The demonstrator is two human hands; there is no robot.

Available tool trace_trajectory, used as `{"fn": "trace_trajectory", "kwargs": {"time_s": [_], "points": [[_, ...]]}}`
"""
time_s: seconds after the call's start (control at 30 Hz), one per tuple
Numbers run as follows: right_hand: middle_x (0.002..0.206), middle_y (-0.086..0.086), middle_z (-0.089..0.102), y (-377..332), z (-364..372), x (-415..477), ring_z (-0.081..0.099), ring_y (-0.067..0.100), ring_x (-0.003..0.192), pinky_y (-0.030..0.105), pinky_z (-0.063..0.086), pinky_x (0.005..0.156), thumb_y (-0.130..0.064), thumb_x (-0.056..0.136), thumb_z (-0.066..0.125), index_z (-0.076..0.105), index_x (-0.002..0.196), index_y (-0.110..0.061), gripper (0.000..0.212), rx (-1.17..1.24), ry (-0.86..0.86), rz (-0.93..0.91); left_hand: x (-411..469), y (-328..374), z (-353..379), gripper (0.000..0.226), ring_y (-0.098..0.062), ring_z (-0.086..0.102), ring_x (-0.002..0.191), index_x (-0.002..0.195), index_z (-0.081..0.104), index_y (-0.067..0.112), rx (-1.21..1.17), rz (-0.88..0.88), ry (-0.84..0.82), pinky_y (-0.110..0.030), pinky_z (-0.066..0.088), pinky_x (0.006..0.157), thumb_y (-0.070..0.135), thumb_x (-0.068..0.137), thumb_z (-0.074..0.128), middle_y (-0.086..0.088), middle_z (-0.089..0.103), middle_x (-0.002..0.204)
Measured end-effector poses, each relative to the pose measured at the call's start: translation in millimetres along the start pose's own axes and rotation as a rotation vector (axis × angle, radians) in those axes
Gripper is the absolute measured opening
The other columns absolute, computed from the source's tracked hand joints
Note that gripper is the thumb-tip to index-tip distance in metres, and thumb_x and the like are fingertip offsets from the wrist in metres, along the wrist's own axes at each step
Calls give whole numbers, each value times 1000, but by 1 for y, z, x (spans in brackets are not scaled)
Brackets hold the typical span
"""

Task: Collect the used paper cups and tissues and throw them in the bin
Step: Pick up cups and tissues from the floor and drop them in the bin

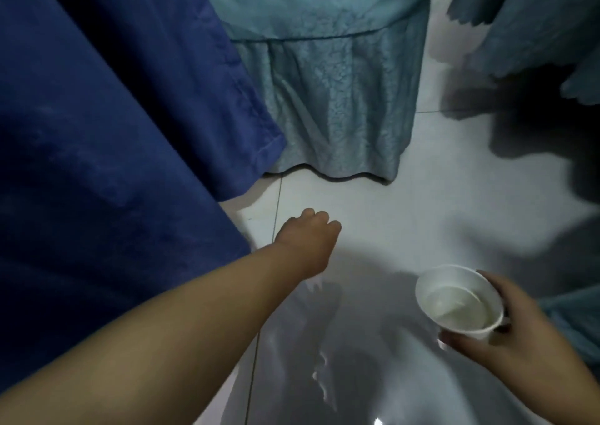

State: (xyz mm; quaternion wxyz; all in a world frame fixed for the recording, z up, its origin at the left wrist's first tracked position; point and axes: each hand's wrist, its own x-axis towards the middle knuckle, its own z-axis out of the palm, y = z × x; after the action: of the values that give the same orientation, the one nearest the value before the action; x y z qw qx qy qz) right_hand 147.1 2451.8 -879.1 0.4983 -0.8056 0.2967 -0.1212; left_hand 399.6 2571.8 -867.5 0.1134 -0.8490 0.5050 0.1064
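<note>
My right hand grips a white paper cup at the lower right, mouth facing up, with what looks like another cup or some liquid inside. My left hand reaches forward over the floor with its fingers curled under. It appears to hold the top edge of a grey, shiny plastic bag that hangs below it. A small white scrap shows just under the left wrist. The fingertips themselves are hidden.
A dark blue cloth drapes down on the left. A teal bed skirt hangs to the white tiled floor ahead. More teal fabric hangs at the upper right, with dark shadow beneath it.
</note>
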Motion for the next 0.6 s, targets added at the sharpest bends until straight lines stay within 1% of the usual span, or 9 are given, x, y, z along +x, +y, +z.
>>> {"fn": "trace_trajectory", "kwargs": {"time_s": [0.13,0.2,0.27,0.33,0.4,0.47,0.5,0.53,0.6], "points": [[96,-32,63,3,4,-5,63,-5,84,7,50,63,-8,48,92,51,97,-64,85,32,102,58,17,-22,-3,33,-27,43,112,120,46,11,108,61,38,-36,43,85,6,87,48,-9,46,120],[93,-35,63,4,12,-9,63,-8,79,5,48,63,-9,46,93,50,94,-66,87,12,132,65,25,-40,2,36,-27,43,114,123,45,11,181,63,32,-37,43,88,5,88,47,-10,45,122],[90,-37,62,4,20,-16,62,-11,77,1,45,62,-7,44,93,50,91,-68,88,-39,143,67,31,-60,10,37,-27,44,114,125,44,11,259,55,16,-37,44,90,5,88,48,-10,43,125],[91,-34,63,12,25,-22,63,-9,78,1,46,62,-7,43,94,51,92,-66,88,-67,122,69,30,-81,18,36,-26,45,113,123,44,11,297,39,9,-34,44,86,6,88,49,-10,42,126],[93,-29,65,8,30,-26,64,-6,81,7,49,64,-22,38,95,53,97,-62,83,-46,107,104,22,-100,25,32,-25,45,112,121,45,12,303,29,-6,-33,44,83,6,90,48,-9,42,125],[99,-26,65,4,35,-29,64,-5,85,15,52,68,-54,30,89,53,104,-56,82,-20,101,169,13,-119,31,30,-25,45,112,120,46,12,336,50,-30,-34,46,83,7,91,48,-8,42,123],[102,-25,65,2,38,-31,64,-4,87,19,53,70,-67,26,84,53,107,-53,88,-20,88,197,9,-129,34,30,-26,46,112,120,46,12,356,57,-40,-34,47,83,7,91,47,-8,42,123],[104,-24,64,3,41,-32,64,-3,88,21,53,71,-77,23,78,53,110,-51,94,-33,83,211,6,-139,35,30,-26,46,112,121,46,12,364,50,-46,-35,47,84,7,91,46,-8,42,124],[106,-25,63,2,48,-31,64,-1,91,22,53,72,-84,20,73,52,112,-51,100,-46,79,242,2,-156,37,32,-27,45,113,123,46,13,353,8,-55,-38,48,88,8,91,45,-9,41,126]]}}
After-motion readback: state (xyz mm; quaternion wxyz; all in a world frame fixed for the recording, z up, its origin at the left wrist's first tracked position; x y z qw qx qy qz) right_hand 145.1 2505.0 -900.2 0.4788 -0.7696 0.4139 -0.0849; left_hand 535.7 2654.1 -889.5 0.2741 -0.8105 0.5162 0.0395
